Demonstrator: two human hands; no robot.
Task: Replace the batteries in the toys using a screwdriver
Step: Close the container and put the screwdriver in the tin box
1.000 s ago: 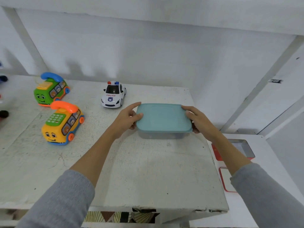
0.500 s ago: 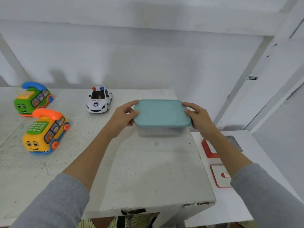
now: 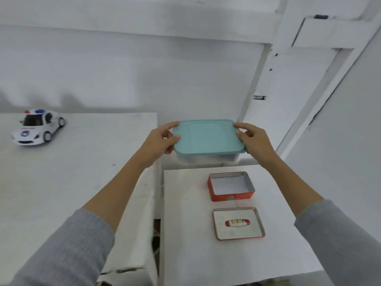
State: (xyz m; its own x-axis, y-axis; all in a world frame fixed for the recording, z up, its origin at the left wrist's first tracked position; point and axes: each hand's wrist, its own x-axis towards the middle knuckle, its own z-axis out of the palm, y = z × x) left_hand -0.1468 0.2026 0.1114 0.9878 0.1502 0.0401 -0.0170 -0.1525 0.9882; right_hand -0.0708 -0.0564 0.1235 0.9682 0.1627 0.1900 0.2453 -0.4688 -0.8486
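A clear plastic box with a teal lid (image 3: pixel 208 137) hangs in the air above the far end of the lower white side table (image 3: pixel 185 234). My left hand (image 3: pixel 158 141) grips its left edge and my right hand (image 3: pixel 253 141) grips its right edge. What is inside the box is hidden by the lid. A white police toy car (image 3: pixel 37 127) stands at the far left on the larger white table (image 3: pixel 72 182). No screwdriver or battery shows.
On the side table sit an open red tin (image 3: pixel 231 185) and, nearer to me, its lid (image 3: pixel 238 223) lying flat. A narrow gap separates the two tables. White walls stand close behind and to the right.
Both hands have carried the box to the right, off the larger table and over the side table. My view has swung right, so the two toy phones have left the picture.
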